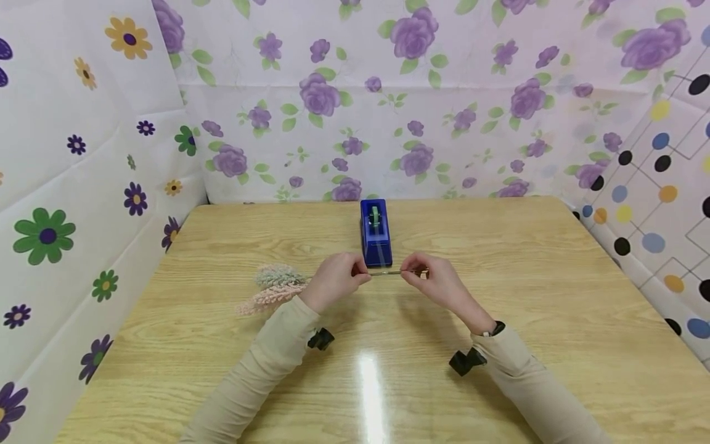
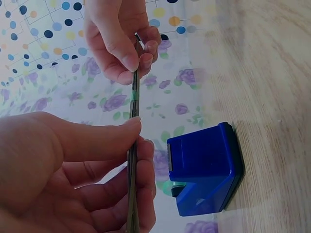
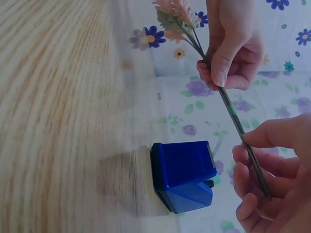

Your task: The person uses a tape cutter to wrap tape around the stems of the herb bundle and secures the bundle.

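Note:
My left hand point(image 1: 338, 279) pinches a thin bundle of artificial flower stems point(image 1: 384, 273) between thumb and fingers. Farther along the same stems, toward their bare ends, my right hand point(image 1: 438, 280) pinches them too. Fluffy pink and grey-green flower heads point(image 1: 274, 290) stick out to the left of the left hand. Between the two hands, a short shiny greenish band point(image 2: 134, 93) sits on the stems. Just beyond the stems stands a blue tape dispenser point(image 1: 376, 233) with a roll of tape in it, its cutting edge facing the hands.
The wooden table point(image 1: 527, 296) spreads around both arms. Floral sheeting point(image 1: 377, 142) hangs behind its far edge, with patterned sheeting along both sides as well. A small black camera point(image 1: 467, 361) is strapped at the right wrist and another point(image 1: 320, 339) at the left.

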A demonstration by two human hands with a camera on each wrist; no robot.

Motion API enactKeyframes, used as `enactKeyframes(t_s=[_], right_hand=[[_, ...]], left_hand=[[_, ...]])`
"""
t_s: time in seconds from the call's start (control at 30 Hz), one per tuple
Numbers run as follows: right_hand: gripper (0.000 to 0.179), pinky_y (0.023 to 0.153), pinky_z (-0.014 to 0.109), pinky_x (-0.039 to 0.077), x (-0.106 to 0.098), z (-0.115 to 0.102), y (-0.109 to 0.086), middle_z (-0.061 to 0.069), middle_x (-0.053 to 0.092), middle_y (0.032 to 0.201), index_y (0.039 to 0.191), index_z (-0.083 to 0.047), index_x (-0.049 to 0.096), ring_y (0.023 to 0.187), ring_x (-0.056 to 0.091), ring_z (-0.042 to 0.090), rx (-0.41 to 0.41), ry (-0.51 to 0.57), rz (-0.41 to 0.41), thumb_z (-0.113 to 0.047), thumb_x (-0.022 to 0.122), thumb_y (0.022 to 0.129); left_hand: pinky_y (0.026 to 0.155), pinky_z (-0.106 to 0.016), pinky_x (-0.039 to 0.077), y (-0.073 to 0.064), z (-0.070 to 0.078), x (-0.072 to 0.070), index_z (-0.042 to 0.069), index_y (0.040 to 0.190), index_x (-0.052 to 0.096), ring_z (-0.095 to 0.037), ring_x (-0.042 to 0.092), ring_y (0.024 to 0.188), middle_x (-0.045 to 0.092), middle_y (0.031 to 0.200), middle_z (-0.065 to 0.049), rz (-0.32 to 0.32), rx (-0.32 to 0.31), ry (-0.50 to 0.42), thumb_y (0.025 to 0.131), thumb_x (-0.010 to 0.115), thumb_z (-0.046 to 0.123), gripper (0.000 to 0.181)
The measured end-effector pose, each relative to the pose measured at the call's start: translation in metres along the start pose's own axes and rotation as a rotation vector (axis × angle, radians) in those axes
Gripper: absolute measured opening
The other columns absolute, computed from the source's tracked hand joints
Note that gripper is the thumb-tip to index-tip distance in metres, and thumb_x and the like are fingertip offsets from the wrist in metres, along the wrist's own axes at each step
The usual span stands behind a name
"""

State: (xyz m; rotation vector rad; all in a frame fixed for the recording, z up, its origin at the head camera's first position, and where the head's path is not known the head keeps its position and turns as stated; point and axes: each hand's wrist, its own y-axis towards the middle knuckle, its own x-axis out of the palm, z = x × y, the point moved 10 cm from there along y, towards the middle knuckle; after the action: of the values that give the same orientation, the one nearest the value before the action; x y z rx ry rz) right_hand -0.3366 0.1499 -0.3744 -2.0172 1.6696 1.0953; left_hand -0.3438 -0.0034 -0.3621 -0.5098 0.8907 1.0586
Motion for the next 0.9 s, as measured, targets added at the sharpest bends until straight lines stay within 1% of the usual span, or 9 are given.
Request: enactKeyframes(t_s=[0.1,0.23,0.4,0.47,0.53,0.63,0.7,0.8,0.9], right_hand=[[0.007,0.068,0.023,0.046,0.002,0.0,0.0,0.005,0.07,0.087,0.098,-0.008,0.066,0.076,0.06,0.012,-0.01,0.005,-0.021,-0.013,0.065,0.092],[0.012,0.06,0.022,0.043,0.006,0.004,0.001,0.007,0.068,0.084,0.1,-0.007,0.065,0.066,0.053,0.011,0.011,0.01,-0.046,-0.017,0.063,0.094],[0.018,0.054,0.023,0.037,0.008,0.005,0.0,0.01,0.066,0.078,0.097,-0.007,0.07,0.058,0.046,0.01,0.001,-0.032,-0.049,-0.021,0.06,0.097],[0.018,0.053,0.023,0.036,0.007,0.004,-0.001,0.008,0.065,0.075,0.093,-0.008,0.072,0.058,0.045,0.01,-0.017,-0.045,-0.04,-0.02,0.06,0.097],[0.017,0.053,0.023,0.036,0.005,0.002,-0.001,0.007,0.064,0.073,0.092,-0.007,0.072,0.058,0.044,0.009,-0.028,-0.038,-0.025,-0.018,0.061,0.096],[0.016,0.052,0.022,0.036,0.001,0.0,-0.001,0.004,0.064,0.072,0.092,-0.006,0.073,0.058,0.044,0.009,-0.038,-0.032,-0.001,-0.018,0.062,0.095],[0.016,0.054,0.022,0.037,-0.002,-0.001,0.0,0.005,0.066,0.074,0.092,-0.006,0.073,0.059,0.045,0.009,-0.039,-0.029,0.023,-0.018,0.063,0.095],[0.015,0.06,0.023,0.04,-0.007,-0.002,0.001,0.006,0.069,0.08,0.093,-0.007,0.073,0.064,0.048,0.01,-0.039,-0.029,0.063,-0.018,0.064,0.094],[0.014,0.065,0.023,0.042,-0.011,-0.003,0.001,0.006,0.07,0.085,0.094,-0.008,0.072,0.068,0.051,0.012,-0.038,-0.026,0.095,-0.019,0.064,0.094]], left_hand=[[0.06,-0.023,0.043,0.0,0.0,0.001,0.009,0.084,0.065,-0.012,0.055,0.066,0.066,0.079,-0.003,0.011,-0.003,-0.003,0.09,0.069,0.015,0.009],[0.059,-0.024,0.043,0.0,0.0,0.002,0.009,0.084,0.063,-0.012,0.054,0.065,0.065,0.079,-0.004,0.022,-0.001,-0.015,0.09,0.069,0.014,0.01],[0.059,-0.024,0.041,-0.001,0.0,0.001,0.008,0.083,0.06,-0.013,0.053,0.065,0.064,0.077,-0.005,0.055,0.014,-0.008,0.088,0.071,0.011,0.013],[0.059,-0.025,0.041,-0.002,-0.001,0.001,0.008,0.084,0.06,-0.013,0.052,0.065,0.062,0.077,-0.004,0.049,0.007,-0.011,0.089,0.07,0.012,0.012],[0.059,-0.024,0.039,-0.002,-0.001,0.003,0.009,0.084,0.062,-0.012,0.05,0.064,0.06,0.075,-0.002,0.026,-0.006,-0.019,0.092,0.067,0.016,0.012],[0.056,-0.025,0.035,-0.002,-0.001,0.007,0.005,0.08,0.065,-0.013,0.043,0.057,0.053,0.069,-0.003,-0.024,-0.002,-0.021,0.098,0.059,0.021,0.025],[0.056,-0.025,0.034,-0.001,0.0,0.008,0.004,0.08,0.067,-0.013,0.042,0.056,0.053,0.069,-0.004,-0.035,0.015,-0.018,0.1,0.054,0.022,0.031],[0.06,-0.027,0.037,0.001,0.001,0.007,0.003,0.085,0.069,-0.015,0.044,0.062,0.056,0.078,-0.007,-0.015,0.031,-0.023,0.101,0.053,0.021,0.029],[0.065,-0.029,0.041,0.001,0.0,0.002,0.005,0.091,0.07,-0.016,0.05,0.071,0.058,0.089,-0.008,0.041,0.035,-0.045,0.099,0.056,0.019,0.021]])
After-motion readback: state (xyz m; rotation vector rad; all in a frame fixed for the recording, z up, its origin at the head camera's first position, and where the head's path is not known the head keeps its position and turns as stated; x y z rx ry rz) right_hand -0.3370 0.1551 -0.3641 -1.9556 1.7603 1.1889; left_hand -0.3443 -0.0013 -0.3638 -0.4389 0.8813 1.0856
